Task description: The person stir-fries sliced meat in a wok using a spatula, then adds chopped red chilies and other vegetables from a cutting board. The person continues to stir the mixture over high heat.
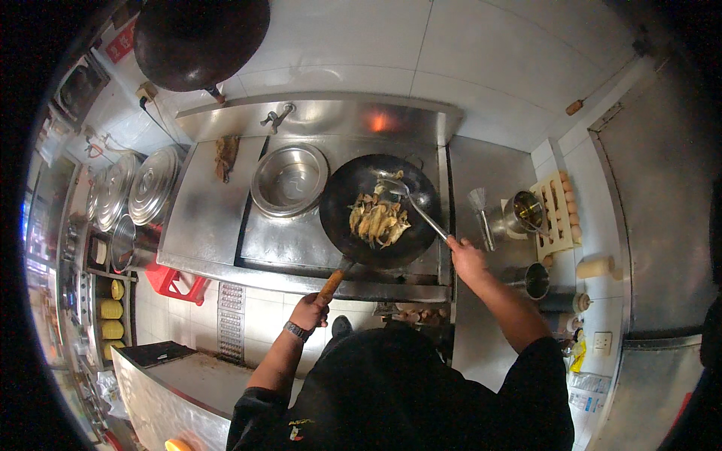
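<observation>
A dark wok [338, 225] rests on the steel stove, and several browned small fish [378, 220] lie together in its middle. My left hand [309, 311], with a watch at the wrist, is closed around the wok's wooden handle [331, 286]. In my right hand [467, 258] is the end of a long metal spatula [428, 219]; its blade is inside the wok, at the upper edge of the fish. Left of the wok, a round steel basin [260, 189] sits in the stove top.
A tap [275, 117] stands behind the basin. On the right counter are a wire whisk [481, 217], a metal pot of oil [522, 211] and a tray of eggs [555, 217]. A brown cloth [227, 157] lies at the left. Another wok [200, 42] hangs at the upper left.
</observation>
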{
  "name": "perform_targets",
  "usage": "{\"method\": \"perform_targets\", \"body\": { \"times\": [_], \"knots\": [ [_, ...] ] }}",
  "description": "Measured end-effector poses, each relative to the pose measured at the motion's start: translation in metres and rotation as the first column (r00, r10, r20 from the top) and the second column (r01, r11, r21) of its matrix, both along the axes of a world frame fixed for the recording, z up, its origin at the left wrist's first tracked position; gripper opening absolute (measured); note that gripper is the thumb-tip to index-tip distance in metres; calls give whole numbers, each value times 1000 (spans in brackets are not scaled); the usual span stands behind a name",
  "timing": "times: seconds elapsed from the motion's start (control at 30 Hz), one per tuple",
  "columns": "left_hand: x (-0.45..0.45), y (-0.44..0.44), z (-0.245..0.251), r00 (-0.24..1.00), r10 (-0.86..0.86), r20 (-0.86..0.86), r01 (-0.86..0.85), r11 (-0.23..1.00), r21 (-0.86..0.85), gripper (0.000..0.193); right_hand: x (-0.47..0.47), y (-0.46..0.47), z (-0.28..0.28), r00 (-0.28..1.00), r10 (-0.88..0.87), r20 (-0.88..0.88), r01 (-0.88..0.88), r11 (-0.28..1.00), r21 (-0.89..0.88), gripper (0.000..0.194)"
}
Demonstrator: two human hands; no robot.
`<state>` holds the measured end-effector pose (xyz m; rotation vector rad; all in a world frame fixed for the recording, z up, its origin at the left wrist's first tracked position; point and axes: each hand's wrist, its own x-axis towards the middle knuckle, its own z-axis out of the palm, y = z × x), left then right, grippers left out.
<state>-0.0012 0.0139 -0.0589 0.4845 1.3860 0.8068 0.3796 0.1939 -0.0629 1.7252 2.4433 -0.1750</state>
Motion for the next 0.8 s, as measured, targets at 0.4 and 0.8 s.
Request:
{"method": "perform_targets", "body": {
  "times": [0.4,0.8],
  "knots": [
    [0,0,-2,998,40,46,-40,999,-1,33,-5,-16,8,999,26,-21,-26,1000,2,46],
    [-1,0,0,994,58,90,-57,998,-9,25,-24,12,43,996,49,-69,-43,996,84,43]
  ]
}}
